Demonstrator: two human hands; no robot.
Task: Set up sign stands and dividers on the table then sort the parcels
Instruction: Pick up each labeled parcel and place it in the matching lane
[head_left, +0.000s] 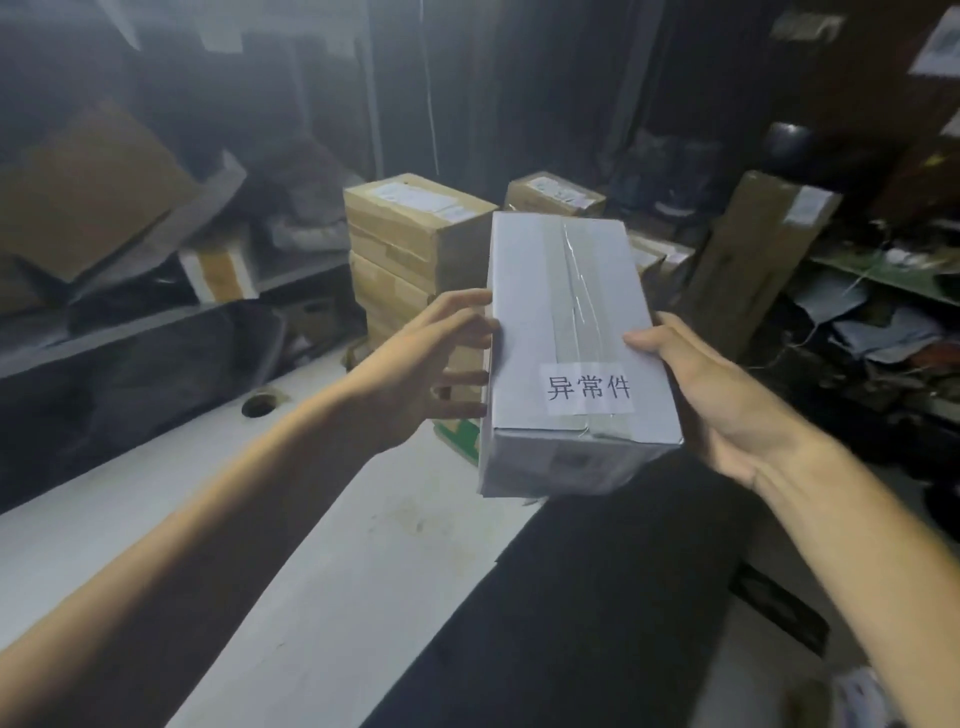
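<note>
Overall light: pretty dim in here, with a murky grey-blue cast over everything.
Brightest bits: the white parcel (571, 332) and the pale worktop (363, 561) catch most of what light there is.
Glare: there's a shiny streak down the clear tape (574, 280) on the parcel's top.
Dark zones: the shelves (883, 291) on the right are nearly black.
Haze: the top left corner is foggy and washed out.
Blur: the cardboard boxes (410, 228) behind look soft, but the parcel's label is readable.
Edges: wide-angle stretch, so the forearms (208, 519) balloon toward the bottom corners.
</note>
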